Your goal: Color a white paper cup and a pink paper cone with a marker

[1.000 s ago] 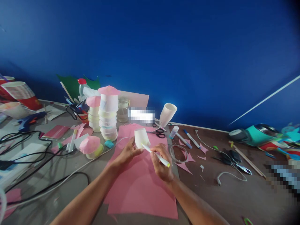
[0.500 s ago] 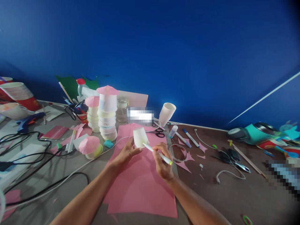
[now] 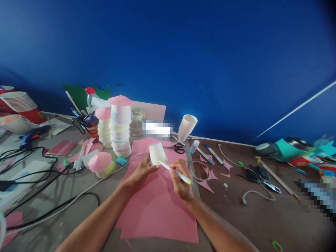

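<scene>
A white paper cup [image 3: 157, 153], its wide end toward me, is gripped by my left hand [image 3: 146, 169] at its lower left. My right hand [image 3: 182, 178] is closed around a white marker with a yellow end [image 3: 181, 175]. The marker's yellow tip meets the cup near its lower rim. Beneath both hands lies pink paper [image 3: 160, 217]. Black-handled scissors [image 3: 179, 150] rest just behind the cup. To the left stand stacked cups with pink paper cones on top [image 3: 120, 129], and a single cup with a pink cone [image 3: 100, 163].
A glue stick [image 3: 193, 147], a blue-capped marker [image 3: 214, 154] and pink scraps [image 3: 206, 185] lie to the right. White cups [image 3: 187, 126] lean by the blue wall. Cables [image 3: 78, 196] cross the left side, near a blue glue gun [image 3: 31, 135] and a blue eraser [image 3: 121, 161].
The marker tip has shifted slightly left and down along the cup's lower rim, my right hand moving with it. My left hand keeps its hold on the cup.
</scene>
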Available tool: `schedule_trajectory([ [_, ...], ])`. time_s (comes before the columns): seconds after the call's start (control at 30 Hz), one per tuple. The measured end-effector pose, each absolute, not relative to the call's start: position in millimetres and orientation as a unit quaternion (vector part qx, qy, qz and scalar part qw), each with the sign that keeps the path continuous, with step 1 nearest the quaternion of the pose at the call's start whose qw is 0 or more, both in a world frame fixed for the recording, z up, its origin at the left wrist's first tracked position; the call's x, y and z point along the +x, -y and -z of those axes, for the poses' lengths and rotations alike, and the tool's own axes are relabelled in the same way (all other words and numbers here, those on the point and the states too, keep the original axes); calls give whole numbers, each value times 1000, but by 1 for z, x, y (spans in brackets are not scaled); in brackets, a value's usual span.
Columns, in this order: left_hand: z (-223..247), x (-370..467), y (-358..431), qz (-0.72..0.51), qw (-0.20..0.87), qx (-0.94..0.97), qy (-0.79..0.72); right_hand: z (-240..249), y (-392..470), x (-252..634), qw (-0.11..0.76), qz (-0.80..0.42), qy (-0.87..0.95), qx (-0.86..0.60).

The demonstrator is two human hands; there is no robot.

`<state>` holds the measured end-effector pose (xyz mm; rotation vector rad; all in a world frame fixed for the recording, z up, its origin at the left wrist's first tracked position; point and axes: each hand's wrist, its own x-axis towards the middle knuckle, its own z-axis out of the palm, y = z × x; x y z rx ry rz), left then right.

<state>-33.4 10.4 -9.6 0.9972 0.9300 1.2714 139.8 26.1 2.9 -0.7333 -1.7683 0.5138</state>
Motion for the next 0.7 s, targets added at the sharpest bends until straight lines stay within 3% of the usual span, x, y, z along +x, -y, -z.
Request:
schedule_trajectory([
  [0.7, 10, -33, -11, -551, 596, 417, -409, -2, -28, 141, 546, -233, 734, -330],
])
